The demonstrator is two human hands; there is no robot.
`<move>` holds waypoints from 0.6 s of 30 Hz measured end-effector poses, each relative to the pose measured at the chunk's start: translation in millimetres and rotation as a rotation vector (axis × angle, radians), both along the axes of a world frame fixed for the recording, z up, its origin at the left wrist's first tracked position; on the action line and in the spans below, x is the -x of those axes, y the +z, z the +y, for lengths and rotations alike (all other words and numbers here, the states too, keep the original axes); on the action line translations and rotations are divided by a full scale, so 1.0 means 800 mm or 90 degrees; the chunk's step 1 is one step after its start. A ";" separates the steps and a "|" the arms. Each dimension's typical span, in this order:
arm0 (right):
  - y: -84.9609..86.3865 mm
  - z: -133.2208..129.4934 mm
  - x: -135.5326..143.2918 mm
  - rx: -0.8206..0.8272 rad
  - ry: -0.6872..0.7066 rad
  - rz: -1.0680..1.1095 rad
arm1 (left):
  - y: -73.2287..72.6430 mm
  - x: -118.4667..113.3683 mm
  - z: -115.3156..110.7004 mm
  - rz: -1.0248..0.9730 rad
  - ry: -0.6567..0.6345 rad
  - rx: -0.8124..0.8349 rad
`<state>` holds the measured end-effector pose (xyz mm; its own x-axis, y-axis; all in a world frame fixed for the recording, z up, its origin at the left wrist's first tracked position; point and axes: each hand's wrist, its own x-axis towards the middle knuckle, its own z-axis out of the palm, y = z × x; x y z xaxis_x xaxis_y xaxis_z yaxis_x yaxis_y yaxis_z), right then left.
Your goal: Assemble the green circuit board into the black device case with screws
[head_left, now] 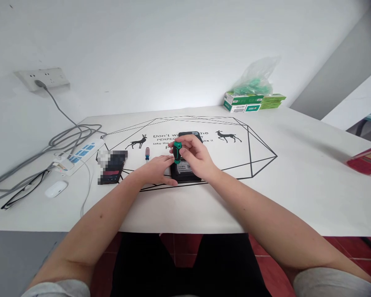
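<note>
My right hand [196, 156] is closed around a green-and-black screwdriver [177, 152], held upright above a black device [190, 178] with a white label. The screwdriver's tip is hidden. My left hand [158, 169] lies at the device's left edge, fingers stretched out and thumb near its lower left corner, touching it. Part of the device disappears beneath my right hand. Behind it, a dark flat object [188, 134] shows its top edge; my right hand covers the rest. A small screwdriver with a reddish, clear handle [147, 153] lies left of my hands.
A phone [113, 169], a white earbud case [56, 189], glasses [26, 189] and a power strip [83, 156] with coiled grey cable lie on the left. Green-and-white boxes [243, 101] with a plastic bag [256, 76] stand at the back right. A red package [366, 161] sits at the right.
</note>
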<state>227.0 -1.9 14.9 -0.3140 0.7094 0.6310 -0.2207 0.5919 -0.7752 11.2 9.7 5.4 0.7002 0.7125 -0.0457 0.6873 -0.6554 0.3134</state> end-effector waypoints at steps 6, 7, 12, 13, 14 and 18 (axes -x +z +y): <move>-0.005 0.007 0.003 -0.074 -0.108 -0.034 | -0.002 0.000 0.001 -0.007 0.007 0.006; -0.007 0.008 0.004 -0.071 -0.110 -0.037 | -0.002 0.000 0.002 -0.007 0.008 0.009; -0.006 0.009 0.001 -0.071 -0.116 -0.027 | -0.002 0.000 0.003 -0.011 -0.005 0.006; -0.004 0.008 -0.001 -0.068 -0.102 -0.024 | -0.002 -0.001 0.003 -0.006 -0.002 0.006; -0.003 0.008 -0.002 -0.056 -0.081 -0.019 | -0.001 -0.001 0.002 0.001 0.002 0.008; -0.001 0.006 -0.003 -0.022 -0.032 -0.005 | 0.002 -0.002 0.000 0.022 0.012 0.014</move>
<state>229.5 3.0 14.1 -0.2830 0.7027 0.6528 -0.1840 0.6281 -0.7560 12.5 10.0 6.8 0.6842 0.7243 -0.0850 0.7103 -0.6353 0.3031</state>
